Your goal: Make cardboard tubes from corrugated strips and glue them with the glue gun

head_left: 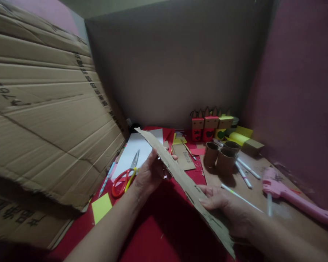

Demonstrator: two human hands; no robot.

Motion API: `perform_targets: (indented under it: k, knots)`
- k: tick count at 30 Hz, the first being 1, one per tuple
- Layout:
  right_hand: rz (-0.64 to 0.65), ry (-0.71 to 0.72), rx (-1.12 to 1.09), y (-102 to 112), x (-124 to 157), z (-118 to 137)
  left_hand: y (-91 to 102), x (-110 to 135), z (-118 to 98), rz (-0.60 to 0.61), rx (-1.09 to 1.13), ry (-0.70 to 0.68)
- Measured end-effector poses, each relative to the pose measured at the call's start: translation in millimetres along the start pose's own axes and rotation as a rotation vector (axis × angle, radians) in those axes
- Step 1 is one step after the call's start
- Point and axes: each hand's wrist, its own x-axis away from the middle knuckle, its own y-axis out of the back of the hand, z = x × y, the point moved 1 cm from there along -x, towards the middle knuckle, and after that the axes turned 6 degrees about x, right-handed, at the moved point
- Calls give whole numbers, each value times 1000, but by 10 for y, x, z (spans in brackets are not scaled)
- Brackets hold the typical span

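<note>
A long cardboard strip with ragged, torn-looking edges slants across the middle of the view, held up above the red cloth. My left hand grips it near its far end, thumb on the near side. Lower down, my right hand pinches the strip toward its near end, the thumb lying on its face. Some fingers of both hands are hidden behind the strip. Close to my left forearm lie scissors with red and yellow handles, their blades over white paper.
A large cardboard sheet leans on the left. At right, brown cardboard tubes, white sticks and a pink glue gun rest on a board. Behind stand red and yellow figures. A yellow paper square lies front left.
</note>
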Motion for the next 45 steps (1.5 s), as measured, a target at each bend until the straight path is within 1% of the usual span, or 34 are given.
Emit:
perform_targets:
  k: [3,6,8,10,12,14,16,18,21,23,25,30,33,36,39,45]
  knots:
    - [-9,-2,1,-6,-3,-4,-5,-8,-7,-17,-17,5]
    - [-11,11,-2,8,-4,-21,-10,-27,-22,-1,-27,1]
    - [-20,28,-7,31,-12,-29,-4,-39,-21,-13,-36,2]
    - [-51,77,-9,58,-25,-24,12,-43,-3,-66,-64,21]
    - [-100,155,12,73,-32,-10,25,-36,26,-103,-114,60]
    - [-145,215,49,60,-23,7,26,-20,54,-94,-160,82]
    - [-163,237,59,17,4,24,18,-5,73,-70,-172,81]
    - [-115,222,14,-39,38,35,6,8,89,-59,-159,83]
    - [59,130,-88,-87,71,26,-27,26,134,-26,-140,129]
    - [157,31,-125,-71,72,4,-57,41,183,9,-141,160]
    - [198,-14,-129,-28,59,-12,-83,56,233,29,-146,184]
    - [223,9,-74,38,23,20,-88,65,270,19,-177,194]
    - [233,-12,-49,19,28,71,-79,64,248,12,-202,207]
    - [214,-19,-13,-16,55,122,-88,67,232,13,-226,205]
    - [180,-26,36,-33,78,152,-84,73,237,-7,-290,184]
    - [176,-16,129,-31,80,180,-44,78,250,-66,-419,125]
